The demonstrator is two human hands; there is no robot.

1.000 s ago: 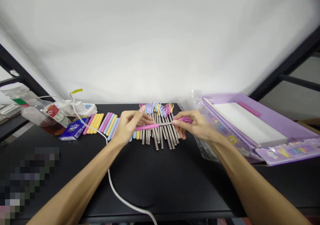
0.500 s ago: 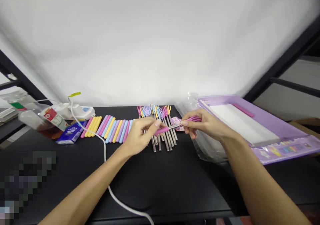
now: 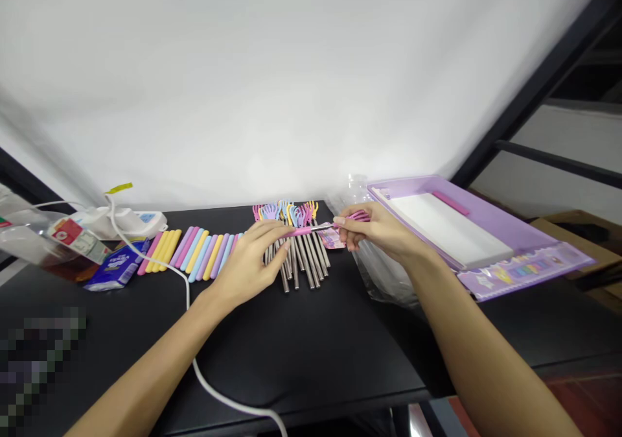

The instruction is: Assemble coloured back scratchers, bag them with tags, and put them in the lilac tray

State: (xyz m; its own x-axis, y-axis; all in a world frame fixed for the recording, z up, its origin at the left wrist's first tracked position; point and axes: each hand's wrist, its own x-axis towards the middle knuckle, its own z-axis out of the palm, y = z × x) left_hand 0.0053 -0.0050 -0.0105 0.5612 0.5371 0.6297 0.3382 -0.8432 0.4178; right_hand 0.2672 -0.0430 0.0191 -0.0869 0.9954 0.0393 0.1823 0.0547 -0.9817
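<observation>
Between both hands, roughly level above the desk, is a back scratcher with a pink handle (image 3: 302, 231), a short metal shaft (image 3: 321, 227) and a pink claw head (image 3: 360, 216). My right hand (image 3: 367, 226) is closed around its claw end, pinching near where head meets shaft. My left hand (image 3: 253, 255) is at the handle's far end, fingers over it and thumb lower; its palm side is hidden. Below and behind lie several metal rods with coloured claw heads (image 3: 294, 213), side by side. Partly behind my left hand is a row of pastel handles (image 3: 207, 255).
On the right, a purple tray-like package (image 3: 515, 229) holds a white board and a pink handle, beside clear plastic wrap (image 3: 383, 278). At left are a power strip (image 3: 153, 223), a blue tissue pack (image 3: 116, 267) and a bottle (image 3: 53, 249). A white cable (image 3: 194, 366) crosses the black desk.
The view has shifted, so most things appear further left. My left thumb has moved down from the pink handle. My right hand keeps its pinch on the claw end.
</observation>
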